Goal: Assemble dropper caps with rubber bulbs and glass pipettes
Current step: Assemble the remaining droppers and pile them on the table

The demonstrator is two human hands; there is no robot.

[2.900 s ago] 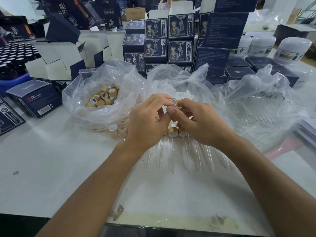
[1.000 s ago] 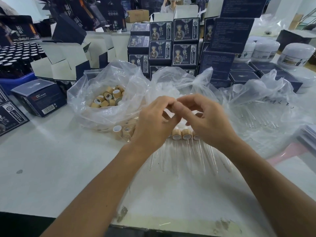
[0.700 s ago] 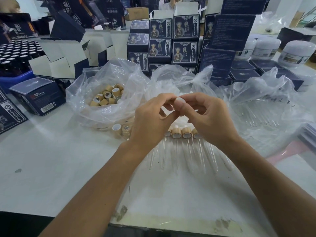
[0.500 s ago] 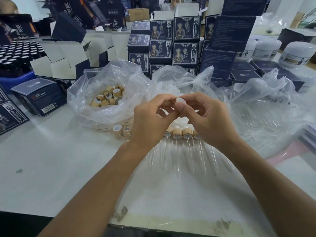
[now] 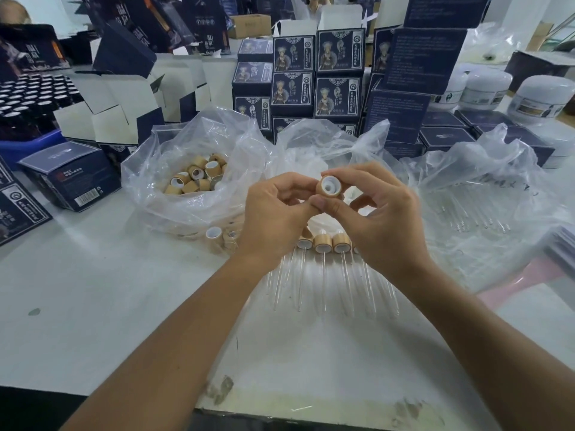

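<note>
Left of the held cap, an open bag of caps [image 5: 199, 178] sits within reach. The left hand [image 5: 273, 219] curls beside the cap [image 5: 329, 188], perhaps steadying it. The right hand [image 5: 382, 219] pinches it, hollow side up, likely to check the bulb's seating.

Earlier the two hands were pressed close together at frame centre, fingertips bunched over a small cap that showed only as a white rim or was hidden altogether. Now the cap [image 5: 329, 187] has turned so its open underside faces the camera, showing the tan wall and the white insert with its hole. The right hand [image 5: 378, 213] pinches it between thumb and forefinger, its other fingers spread wider than before. The left hand [image 5: 275, 217] has eased back slightly, its fingertips at the cap's left edge.
</note>
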